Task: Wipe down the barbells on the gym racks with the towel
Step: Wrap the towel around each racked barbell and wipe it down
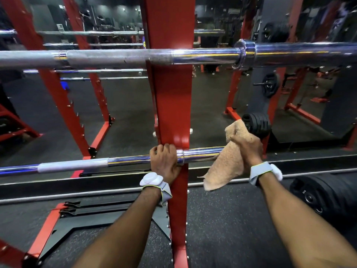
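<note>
Two chrome barbells lie across a red rack upright [172, 105]. The upper barbell [119, 57] runs the full width of the view near the top. The lower barbell [77, 165] sits at waist height. My left hand [164, 161] grips the lower barbell right at the upright, fingers curled over the bar. My right hand [246, 147] holds a tan towel [226, 167] wrapped over the lower barbell's sleeve end, just right of the upright. The towel's loose end hangs below the bar.
Black weight plates [257, 124] sit on a peg behind the towel, and more plates [318, 198] lie at the lower right. A mirror behind shows other red racks [63, 105]. The red rack base [46, 231] rests on black rubber floor at the lower left.
</note>
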`<state>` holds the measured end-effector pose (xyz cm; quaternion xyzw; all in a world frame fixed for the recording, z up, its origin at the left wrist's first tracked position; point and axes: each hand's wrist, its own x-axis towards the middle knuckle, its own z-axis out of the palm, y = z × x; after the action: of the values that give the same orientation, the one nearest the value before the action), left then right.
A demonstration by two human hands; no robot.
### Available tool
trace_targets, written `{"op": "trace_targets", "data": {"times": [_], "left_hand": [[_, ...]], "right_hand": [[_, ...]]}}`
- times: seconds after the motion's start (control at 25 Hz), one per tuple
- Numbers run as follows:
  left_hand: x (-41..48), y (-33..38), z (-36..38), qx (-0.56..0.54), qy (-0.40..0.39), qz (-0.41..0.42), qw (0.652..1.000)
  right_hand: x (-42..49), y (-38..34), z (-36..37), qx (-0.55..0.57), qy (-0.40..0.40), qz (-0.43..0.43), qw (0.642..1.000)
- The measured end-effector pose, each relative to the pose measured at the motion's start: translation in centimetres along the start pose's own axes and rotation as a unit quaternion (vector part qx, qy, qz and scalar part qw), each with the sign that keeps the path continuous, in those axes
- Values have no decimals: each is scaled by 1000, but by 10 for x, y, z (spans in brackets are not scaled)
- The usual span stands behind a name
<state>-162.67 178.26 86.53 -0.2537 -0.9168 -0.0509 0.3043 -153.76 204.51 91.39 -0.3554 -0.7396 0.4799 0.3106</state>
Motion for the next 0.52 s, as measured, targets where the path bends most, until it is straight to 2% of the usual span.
{"op": "trace_targets", "data": {"times": [0.04,0.08,0.12,0.16,0.2,0.24,0.32,0.4,0.44,0.48,0.52], "left_hand": [[0,0,0,0,2,-1,1000],[0,1,-1,0,2,-2,1000],[0,0,-1,0,2,-3,1000],[0,0,-1,0,2,-1,1000],[0,0,0,0,0,1,1000],[0,-1,0,0,-1,0,1000],[1,0,1,-6,-2,-7,1000],[1,1,1,-10,3,-10,1000],[1,1,1,-11,4,-11,1000],[0,1,1,-14,5,-11,1000],[0,1,1,-15,7,-9,1000]], "right_hand": [[1,0,-4,167,-27,51,984],[-2,5,-6,297,-35,104,949],[-6,12,-4,367,-29,141,919],[-11,21,1,393,-11,150,907],[-15,28,7,395,8,137,908],[-17,34,13,360,33,122,924],[-18,36,19,174,74,93,978],[-13,26,18,33,94,52,994],[-9,18,13,35,84,49,995],[-5,12,10,114,54,62,990],[-4,10,6,233,20,85,968]]}}
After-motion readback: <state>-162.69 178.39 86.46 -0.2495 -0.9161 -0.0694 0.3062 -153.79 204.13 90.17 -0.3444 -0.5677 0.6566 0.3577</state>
